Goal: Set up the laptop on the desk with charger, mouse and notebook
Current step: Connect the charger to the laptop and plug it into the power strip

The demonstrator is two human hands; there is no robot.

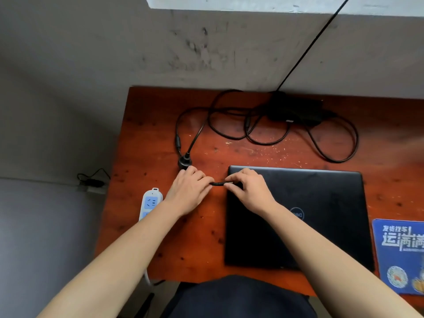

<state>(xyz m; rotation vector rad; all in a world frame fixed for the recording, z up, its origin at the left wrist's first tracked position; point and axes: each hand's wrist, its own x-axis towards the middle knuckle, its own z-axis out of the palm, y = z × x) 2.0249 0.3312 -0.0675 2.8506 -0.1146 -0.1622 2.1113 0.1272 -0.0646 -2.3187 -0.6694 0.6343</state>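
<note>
From the head camera, a closed black laptop (298, 216) lies flat on the reddish wooden desk (160, 226), its lid logo showing beside the right forearm. Both hands meet at the laptop's far left corner. The left-hand grip (188, 193) has its fingertips closed on one end of a short black charger connector (219, 184). The right-hand grip (250, 191) pinches the other end between thumb and forefinger, right at the laptop's edge.

Just beyond the left knuckles sits a round black plug (185, 162). From it the charger cable (229, 134) runs back in loose loops to the black power brick (296, 110) near the wall. A white and blue power strip (150, 203) rests at the desk's left edge, partly under the left forearm. A blue printed mouse pad (400, 253) lies just right of the laptop. Another black cord (314, 42) climbs the scuffed grey wall (114, 53).
</note>
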